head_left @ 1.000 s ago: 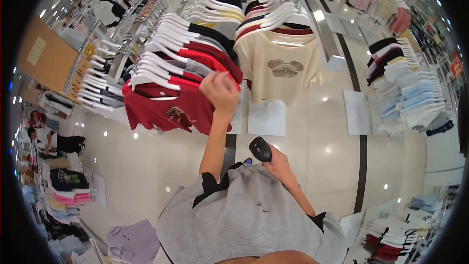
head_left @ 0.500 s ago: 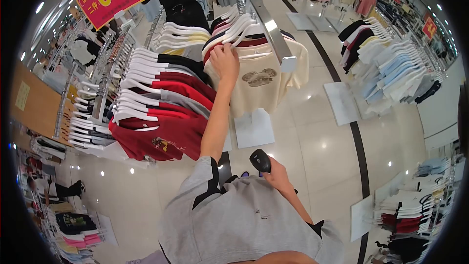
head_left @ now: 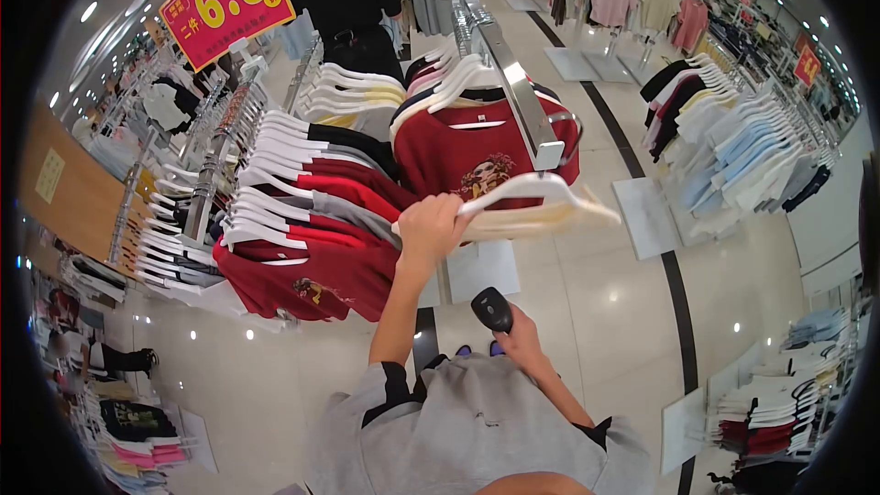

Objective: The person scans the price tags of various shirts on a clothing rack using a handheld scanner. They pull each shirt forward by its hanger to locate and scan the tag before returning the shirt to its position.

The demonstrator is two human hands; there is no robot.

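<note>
My left hand [head_left: 431,231] is closed round one end of a white hanger [head_left: 522,191]. A cream shirt [head_left: 527,222] hangs from it, blurred and seen from above, in front of the rack's end. Behind it, a dark red shirt [head_left: 463,151] with a printed figure is frontmost on the metal rail [head_left: 513,82]. Lower down, my right hand [head_left: 521,337] grips a black handheld scanner [head_left: 492,310] near my body. To the left, red, grey and black shirts [head_left: 339,220] hang in a row on white hangers.
A red and yellow sale sign [head_left: 227,2] stands above the left racks. Beyond them is a person in black [head_left: 344,0], facing away. More clothes hang on a rack at the right [head_left: 733,128]. White base plates [head_left: 644,217] lie on the tiled floor.
My left hand has lifted the cream shirt on its hanger off the rail and drawn it toward me, uncovering the dark red shirt. The scanner stays in my right hand.
</note>
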